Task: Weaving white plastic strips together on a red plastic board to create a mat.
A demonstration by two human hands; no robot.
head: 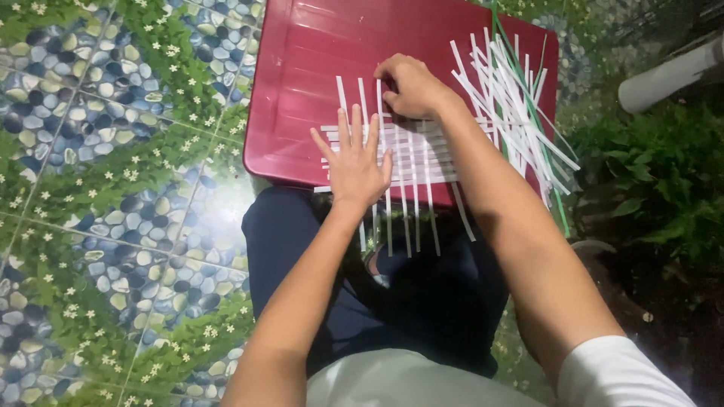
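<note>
Now, left hand: the left hand (354, 162) lies flat, fingers spread, pressing the woven mat of white strips (407, 154) against the red tray (302, 75).
Right hand: the right hand (411, 87) curls at the mat's far edge, fingertips pinching an upright strip (381, 102).
Strip axis: the pinched strip runs away from the body, crossing the sideways strips.
Nearer hand: the right; the left rests just beside it.
Spare strips: the loose pile (513, 105) lies right of both hands.

matt white paper strips (411, 154) lie on a glossy, ribbed red plastic lid (302, 68) over shiny tiles (113, 188).
</note>
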